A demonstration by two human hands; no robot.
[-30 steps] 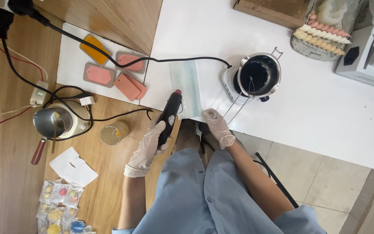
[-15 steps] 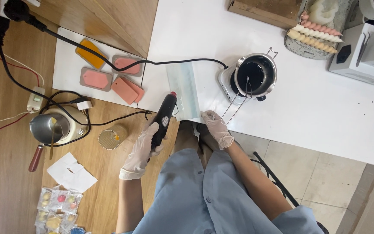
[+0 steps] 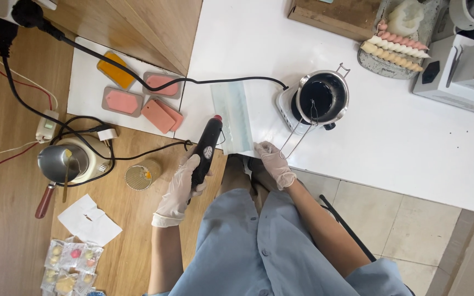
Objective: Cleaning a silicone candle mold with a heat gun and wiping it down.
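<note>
My left hand [image 3: 179, 186], in a thin white glove, grips a black hot-air gun [image 3: 207, 148] with a red nozzle tip. The tip points at a pale blue-green rectangular mould [image 3: 232, 116] lying on the white table [image 3: 401, 142]. My right hand [image 3: 274, 163], also gloved, rests on the table edge with its fingers touching the mould's near corner. A black cord runs from the gun's rear to the left.
A metal pot of dark liquid [image 3: 322, 98] sits on a small heater right of the mould. Pink and orange slabs [image 3: 138, 96] lie on a white sheet. A metal kettle-like pot [image 3: 64, 161], a small jar [image 3: 141, 174], paper and packets sit on the wooden floor.
The view has shifted slightly. My left hand and the gun have stayed near the mould's left edge; my right hand still rests at its near corner.
</note>
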